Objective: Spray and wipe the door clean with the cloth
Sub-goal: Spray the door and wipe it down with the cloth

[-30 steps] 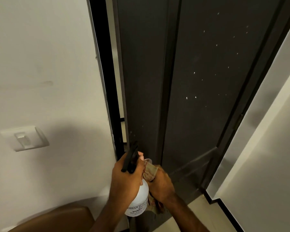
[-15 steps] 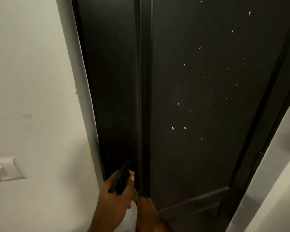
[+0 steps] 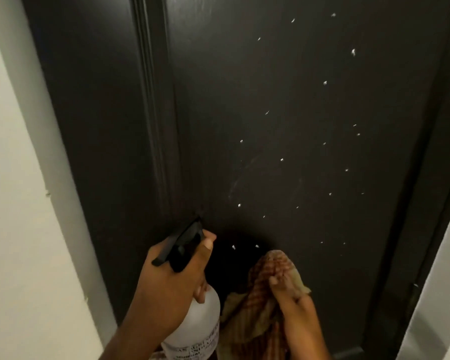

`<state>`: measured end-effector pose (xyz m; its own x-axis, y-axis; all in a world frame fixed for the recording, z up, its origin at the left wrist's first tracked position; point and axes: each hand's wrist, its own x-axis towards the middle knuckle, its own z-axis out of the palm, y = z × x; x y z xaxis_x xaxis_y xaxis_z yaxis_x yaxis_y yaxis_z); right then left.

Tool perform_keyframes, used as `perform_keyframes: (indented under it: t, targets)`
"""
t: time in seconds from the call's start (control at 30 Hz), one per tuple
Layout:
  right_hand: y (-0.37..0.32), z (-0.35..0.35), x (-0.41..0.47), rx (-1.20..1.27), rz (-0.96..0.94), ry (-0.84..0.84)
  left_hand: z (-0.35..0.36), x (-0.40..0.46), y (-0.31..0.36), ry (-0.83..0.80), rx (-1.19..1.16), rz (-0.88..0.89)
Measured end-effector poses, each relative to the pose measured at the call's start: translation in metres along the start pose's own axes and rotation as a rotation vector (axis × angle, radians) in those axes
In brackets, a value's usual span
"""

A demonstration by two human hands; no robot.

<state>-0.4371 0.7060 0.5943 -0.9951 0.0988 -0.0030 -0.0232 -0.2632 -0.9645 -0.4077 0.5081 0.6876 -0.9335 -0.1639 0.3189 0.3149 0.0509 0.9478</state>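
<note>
A dark door [image 3: 283, 100] fills the view, its recessed panel dotted with several small white specks and faint smear marks. My left hand [image 3: 172, 287] grips a white spray bottle [image 3: 195, 331] by its neck, the black nozzle [image 3: 185, 240] pointing up at the door's lower left. My right hand [image 3: 294, 305] holds a brown checked cloth [image 3: 260, 302] bunched in its fingers, raised close to the door's lower panel. Whether the cloth touches the door is unclear.
A white wall [image 3: 18, 229] and grey door frame [image 3: 55, 178] stand at the left. A pale wall edge [image 3: 437, 294] runs down the right side. A vertical moulding [image 3: 153, 113] divides the door's left stile from its panel.
The view has moved closer to the door and up. My right hand has lifted the cloth into sight beside the bottle. The light switch has left the view.
</note>
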Motion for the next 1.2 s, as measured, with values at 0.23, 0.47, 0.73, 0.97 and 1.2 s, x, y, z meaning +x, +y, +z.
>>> perform_keyframes:
  t: [0.23,0.47,0.73,0.97,1.2]
  targets:
    - [-0.051,-0.066,0.016,0.051,-0.051,0.09,0.039,0.042,0.09,-0.128,0.052,0.173]
    - [-0.106,-0.072,0.01,0.001,-0.327,0.468,0.067,0.075,0.158,-0.159,0.138,0.258]
    - [-0.176,-0.067,0.017,-0.224,-0.745,0.591,0.076,0.1,0.22,-0.117,0.192,0.254]
    - [-0.232,-0.058,0.042,-0.395,-1.007,0.601,0.098,0.117,0.255,-0.056,0.331,0.237]
    - [-0.255,-0.063,0.071,-0.697,-1.134,0.544,0.145,0.128,0.261,0.002,0.412,0.221]
